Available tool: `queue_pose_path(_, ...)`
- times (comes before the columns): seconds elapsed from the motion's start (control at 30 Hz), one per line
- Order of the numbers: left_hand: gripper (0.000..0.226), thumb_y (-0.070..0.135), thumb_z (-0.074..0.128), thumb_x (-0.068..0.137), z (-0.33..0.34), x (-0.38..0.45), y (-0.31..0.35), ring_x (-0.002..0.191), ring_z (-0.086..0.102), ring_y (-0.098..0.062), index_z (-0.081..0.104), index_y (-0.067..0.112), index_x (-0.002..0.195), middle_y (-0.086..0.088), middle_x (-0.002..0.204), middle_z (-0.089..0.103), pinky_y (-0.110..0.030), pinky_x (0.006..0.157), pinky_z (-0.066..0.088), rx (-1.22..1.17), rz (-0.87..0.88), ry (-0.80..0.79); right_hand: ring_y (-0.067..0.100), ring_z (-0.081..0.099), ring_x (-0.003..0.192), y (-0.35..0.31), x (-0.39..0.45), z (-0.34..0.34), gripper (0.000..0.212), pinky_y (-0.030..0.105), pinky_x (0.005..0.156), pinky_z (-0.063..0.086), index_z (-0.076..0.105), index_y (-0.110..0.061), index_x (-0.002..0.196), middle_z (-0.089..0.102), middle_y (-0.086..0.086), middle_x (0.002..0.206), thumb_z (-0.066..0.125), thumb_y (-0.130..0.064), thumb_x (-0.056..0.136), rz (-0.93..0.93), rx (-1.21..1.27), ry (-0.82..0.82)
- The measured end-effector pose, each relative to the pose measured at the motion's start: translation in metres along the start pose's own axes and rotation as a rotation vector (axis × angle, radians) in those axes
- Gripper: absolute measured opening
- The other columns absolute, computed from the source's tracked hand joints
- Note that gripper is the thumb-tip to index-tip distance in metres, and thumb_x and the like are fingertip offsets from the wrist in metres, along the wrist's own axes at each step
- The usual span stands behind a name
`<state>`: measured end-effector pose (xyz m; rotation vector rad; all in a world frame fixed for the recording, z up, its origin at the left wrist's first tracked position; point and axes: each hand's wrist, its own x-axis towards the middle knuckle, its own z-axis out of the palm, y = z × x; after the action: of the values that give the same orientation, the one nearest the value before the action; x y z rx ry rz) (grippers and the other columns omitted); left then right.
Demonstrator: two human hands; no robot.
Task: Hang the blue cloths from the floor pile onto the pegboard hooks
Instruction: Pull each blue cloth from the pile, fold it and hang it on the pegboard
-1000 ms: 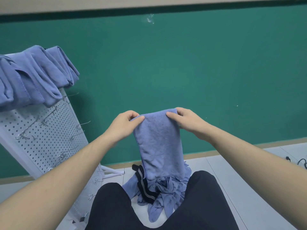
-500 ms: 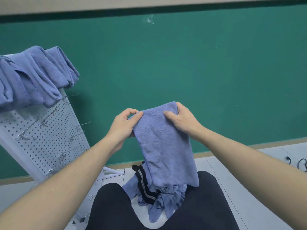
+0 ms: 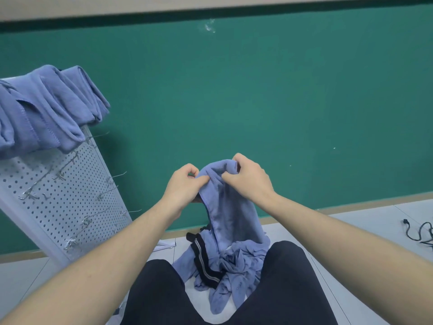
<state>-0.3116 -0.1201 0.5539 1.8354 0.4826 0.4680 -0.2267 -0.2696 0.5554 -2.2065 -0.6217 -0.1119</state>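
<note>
A blue cloth (image 3: 230, 207) hangs in front of me, bunched at its top. My left hand (image 3: 185, 186) pinches its left top edge and my right hand (image 3: 248, 179) grips the gathered top right beside it. Below, between my knees, the floor pile (image 3: 234, 266) holds more blue cloths and a black striped band (image 3: 202, 261). The white pegboard (image 3: 58, 202) leans at the left with several bare wire hooks (image 3: 112, 191). Several blue cloths (image 3: 44, 109) hang draped over its top.
A green wall (image 3: 257, 102) stands close behind the pile. A black cable (image 3: 419, 233) lies on the pale tiled floor (image 3: 365, 231) at the right. My dark-trousered knees (image 3: 285, 277) fill the lower frame.
My hands have come together, gathering the cloth's flat top edge into a bunch. The cloth has lifted slightly and folded narrower.
</note>
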Motion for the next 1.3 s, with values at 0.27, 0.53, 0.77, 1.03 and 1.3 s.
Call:
queue_pose_path(0.27,0.022,0.018,0.068,0.089,0.01,-0.001,0.009,0.055,0.055,-0.016,0.048,0.018,0.08,-0.003,0.07,0.059,-0.028,0.053,0.054,-0.054,-0.035,-0.008,0.022,0.043,0.064,-0.011,-0.001,0.011,0.037,0.033,0.055,0.034,0.038,-0.015,0.077,0.051,-0.003,0.066,0.063,-0.041,0.086,0.003,0.053,0.068)
queue_pose_path(0.53,0.016,0.017,0.066,0.09,0.006,0.006,0.011,0.054,0.061,-0.013,0.052,0.016,0.083,-0.002,0.068,0.063,-0.027,0.056,0.056,-0.163,-0.085,0.012,0.016,0.058,0.072,-0.014,-0.011,0.021,0.026,0.037,0.07,0.05,0.049,-0.02,0.078,0.064,-0.006,0.077,0.067,-0.039,0.079,-0.098,0.21,-0.073)
queue_pose_path(0.77,0.051,0.047,0.083,0.075,0.004,0.004,0.012,0.078,0.07,-0.018,0.06,0.01,0.1,-0.006,0.089,0.073,-0.032,0.076,0.057,-0.254,-0.033,-0.047,0.019,0.065,0.076,-0.026,-0.02,0.012,0.013,0.038,0.078,0.055,0.056,-0.028,0.08,0.067,-0.001,0.088,0.063,-0.017,0.084,-0.196,0.256,-0.154)
queue_pose_path(1.03,0.005,0.014,0.069,0.093,-0.005,0.017,0.005,0.071,0.066,-0.015,0.065,0.014,0.096,-0.004,0.088,0.071,-0.027,0.068,0.054,-0.267,-0.085,-0.081,0.016,0.066,0.079,-0.008,-0.009,0.009,0.019,0.037,0.081,0.062,0.063,-0.011,0.112,0.068,0.005,0.093,0.06,-0.005,0.093,0.06,0.706,-0.229)
queue_pose_path(1.3,0.007,0.02,0.058,0.101,-0.018,0.017,0.027,0.068,0.061,-0.002,0.058,0.026,0.098,0.013,0.076,0.063,-0.02,0.069,0.05,-0.186,0.032,-0.356,0.006,0.059,0.121,0.032,0.003,0.02,0.069,0.025,0.099,0.049,0.048,-0.028,0.135,0.062,-0.01,0.129,0.087,-0.026,0.078,-0.031,0.551,-0.464)
